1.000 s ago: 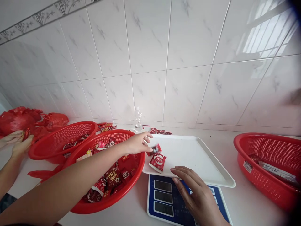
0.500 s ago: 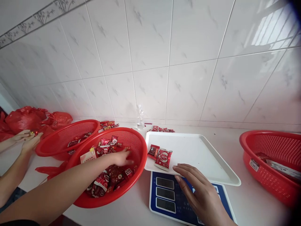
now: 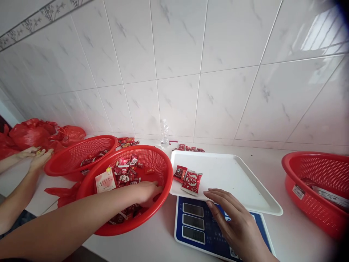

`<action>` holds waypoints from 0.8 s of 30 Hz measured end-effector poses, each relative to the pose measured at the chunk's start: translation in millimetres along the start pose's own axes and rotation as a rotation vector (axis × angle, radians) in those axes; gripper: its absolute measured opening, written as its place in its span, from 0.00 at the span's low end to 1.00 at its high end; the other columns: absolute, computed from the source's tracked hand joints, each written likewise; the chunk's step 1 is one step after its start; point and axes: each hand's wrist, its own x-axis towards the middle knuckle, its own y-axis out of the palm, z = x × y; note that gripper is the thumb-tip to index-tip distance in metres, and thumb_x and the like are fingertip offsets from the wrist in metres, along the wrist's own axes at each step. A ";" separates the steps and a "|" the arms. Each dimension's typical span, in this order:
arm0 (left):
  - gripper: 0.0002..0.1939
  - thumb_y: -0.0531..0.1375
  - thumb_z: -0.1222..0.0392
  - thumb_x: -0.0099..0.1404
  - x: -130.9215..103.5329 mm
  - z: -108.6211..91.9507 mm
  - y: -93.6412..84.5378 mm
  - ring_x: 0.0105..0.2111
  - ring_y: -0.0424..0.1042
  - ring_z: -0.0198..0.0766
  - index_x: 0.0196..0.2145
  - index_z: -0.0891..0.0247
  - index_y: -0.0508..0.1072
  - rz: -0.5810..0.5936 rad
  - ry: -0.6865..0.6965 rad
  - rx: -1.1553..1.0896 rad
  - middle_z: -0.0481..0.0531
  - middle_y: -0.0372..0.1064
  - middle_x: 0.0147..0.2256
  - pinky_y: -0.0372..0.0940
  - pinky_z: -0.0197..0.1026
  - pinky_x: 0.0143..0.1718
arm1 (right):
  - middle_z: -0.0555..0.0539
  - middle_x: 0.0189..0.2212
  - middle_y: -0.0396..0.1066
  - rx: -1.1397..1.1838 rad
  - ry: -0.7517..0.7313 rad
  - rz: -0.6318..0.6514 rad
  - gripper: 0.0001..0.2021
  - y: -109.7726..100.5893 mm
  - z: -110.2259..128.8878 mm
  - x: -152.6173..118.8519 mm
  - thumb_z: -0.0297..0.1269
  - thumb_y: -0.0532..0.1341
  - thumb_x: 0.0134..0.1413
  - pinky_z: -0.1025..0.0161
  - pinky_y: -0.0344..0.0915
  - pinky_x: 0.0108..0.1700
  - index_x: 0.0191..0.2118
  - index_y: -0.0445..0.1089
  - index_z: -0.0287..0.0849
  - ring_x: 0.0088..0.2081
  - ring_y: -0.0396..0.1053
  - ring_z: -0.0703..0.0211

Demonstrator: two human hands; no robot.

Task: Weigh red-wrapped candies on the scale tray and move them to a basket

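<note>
My left hand [image 3: 150, 193] reaches down into the right side of a red basket [image 3: 168, 171] of small wrapped packets; its fingertips are hidden among them. A card [image 3: 105, 181] with a yellow clip lies in that basket. Over the front edge of a white tray [image 3: 220, 169] is my right hand [image 3: 234, 214], fingers extended, holding nothing, above the keypad of a blue scale [image 3: 192, 222]. Two red packets lie at the tray's left end, the larger one [image 3: 192, 182] overlapping the smaller one [image 3: 180, 173].
Another person's hands [image 3: 38, 156] hold something small beside a second red basket [image 3: 62, 154] and red plastic bags [image 3: 31, 134]. A clear bottle [image 3: 164, 134] stands by the wall. Loose packets [image 3: 189, 148] lie behind the tray. A third basket [image 3: 293, 174] is at right.
My left hand has moved right and deeper among the packets. The view has shifted slightly. My right hand stays at the tray's front edge.
</note>
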 end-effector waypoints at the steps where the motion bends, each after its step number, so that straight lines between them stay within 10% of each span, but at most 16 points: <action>1: 0.13 0.60 0.61 0.50 5.2 3.3 0.5 0.35 0.72 0.53 0.37 0.59 0.71 -0.017 0.003 -0.019 0.56 0.72 0.38 0.65 0.45 0.32 | 0.46 0.36 0.76 0.001 0.003 0.000 0.08 -0.2 -0.1 0.3 0.35 0.55 0.60 0.62 0.73 0.38 0.43 0.69 0.47 0.39 0.74 0.57; 12: 0.25 0.60 0.52 0.56 51.7 73.2 -19.9 0.43 0.70 0.50 0.49 0.65 0.64 -0.205 -0.335 -0.141 0.65 0.63 0.50 0.64 0.43 0.39 | 0.46 0.36 0.75 0.022 0.001 0.007 0.08 -1.0 -1.4 0.5 0.34 0.55 0.60 0.62 0.72 0.39 0.44 0.68 0.46 0.40 0.73 0.57; 24: 0.10 0.60 0.64 0.49 43.9 55.3 -17.4 0.31 0.69 0.39 0.32 0.62 0.68 -0.139 -0.113 -0.219 0.48 0.69 0.31 0.60 0.35 0.27 | 0.45 0.36 0.75 0.042 0.024 0.011 0.08 -2.0 0.5 0.4 0.34 0.55 0.60 0.62 0.73 0.37 0.43 0.69 0.45 0.38 0.74 0.56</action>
